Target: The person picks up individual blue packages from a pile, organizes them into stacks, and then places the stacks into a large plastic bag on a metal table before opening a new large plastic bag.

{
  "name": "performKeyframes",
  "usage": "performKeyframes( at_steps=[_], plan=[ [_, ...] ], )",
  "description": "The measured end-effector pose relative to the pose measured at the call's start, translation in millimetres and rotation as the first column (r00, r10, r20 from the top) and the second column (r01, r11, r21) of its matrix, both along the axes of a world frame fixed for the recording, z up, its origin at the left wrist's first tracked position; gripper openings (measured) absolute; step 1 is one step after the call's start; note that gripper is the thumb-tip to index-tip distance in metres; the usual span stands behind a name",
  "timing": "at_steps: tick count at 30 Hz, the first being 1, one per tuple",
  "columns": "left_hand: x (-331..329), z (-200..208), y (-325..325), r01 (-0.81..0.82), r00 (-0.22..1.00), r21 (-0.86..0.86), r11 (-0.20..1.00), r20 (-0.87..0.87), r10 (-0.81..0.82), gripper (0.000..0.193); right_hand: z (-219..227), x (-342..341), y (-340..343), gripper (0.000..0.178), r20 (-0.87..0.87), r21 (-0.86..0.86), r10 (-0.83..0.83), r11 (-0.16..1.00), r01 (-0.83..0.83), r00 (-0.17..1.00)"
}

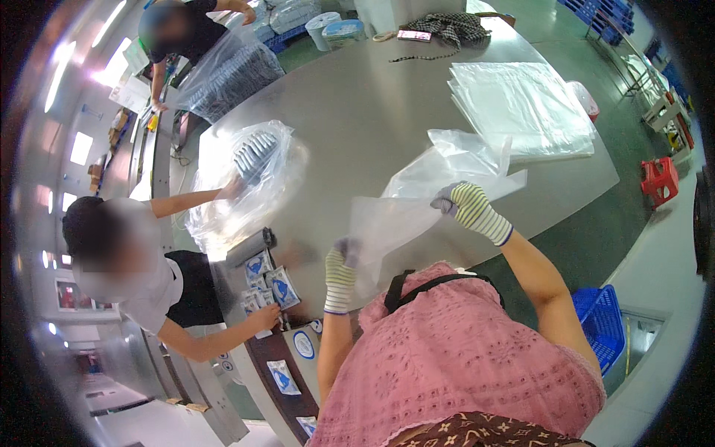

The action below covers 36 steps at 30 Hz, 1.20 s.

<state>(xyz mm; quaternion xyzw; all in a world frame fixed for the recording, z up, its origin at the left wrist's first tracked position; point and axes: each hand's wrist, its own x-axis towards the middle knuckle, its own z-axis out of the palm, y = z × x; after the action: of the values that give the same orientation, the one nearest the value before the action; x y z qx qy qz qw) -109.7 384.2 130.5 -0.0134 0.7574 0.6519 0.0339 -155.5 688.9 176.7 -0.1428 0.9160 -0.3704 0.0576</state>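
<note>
A clear plastic bag [398, 222] is stretched between my hands over the metal table. My left hand [340, 277], in a striped glove with grey fingertips, is closed on the bag's left side. In a matching glove, my right hand [474, 210] pinches its upper edge, higher and farther right. Behind it lies more crumpled clear film [439, 167]; whether it belongs to the same bag I cannot tell. A flat stack of clear plastic bags [521, 108] rests on the table beyond my right hand.
At the left, a co-worker reaches into a large clear bag [279, 175] of packets and touches blue-and-white packets [281, 287] by the conveyor [272, 365]. Another person stands behind a filled bag [234, 78]. A blue crate [599, 328] and red stool [660, 182] are at the right.
</note>
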Motion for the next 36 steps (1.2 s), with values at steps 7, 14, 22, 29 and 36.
performKeyframes(
  at_steps=[7, 14, 22, 29, 36],
  plan=[
    [1, -19, -43, -0.101, 0.995, -0.105, 0.989, 0.007, 0.102, 0.009, -27, -37, 87, 0.018, -0.539, -0.067, -0.303, 0.946, 0.319, 0.786],
    [21, -62, -90, -0.475, 0.879, 0.077, 0.876, 0.017, 0.476, 0.011, 2, -34, 190, 0.034, -0.102, -0.231, -0.813, 0.58, 0.781, 0.573],
    [6, -12, -43, -0.061, 0.982, -0.209, 0.976, -0.19, 0.02, 0.008, 84, -105, 172, 0.029, -0.628, 0.023, -0.381, 0.862, 0.506, 0.678],
    [9, -8, -7, -0.076, 0.961, -0.418, 0.905, -0.272, -0.045, 0.008, 98, -38, -17, 0.04, -0.74, 0.296, 0.13, 0.944, 0.146, 0.66],
    [15, 24, 18, -0.066, 0.938, -0.451, 0.89, -0.333, -0.099, 0.008, -33, 63, -99, 0.056, -0.188, 0.268, 0.196, 0.953, -0.142, 0.962]
  ],
)
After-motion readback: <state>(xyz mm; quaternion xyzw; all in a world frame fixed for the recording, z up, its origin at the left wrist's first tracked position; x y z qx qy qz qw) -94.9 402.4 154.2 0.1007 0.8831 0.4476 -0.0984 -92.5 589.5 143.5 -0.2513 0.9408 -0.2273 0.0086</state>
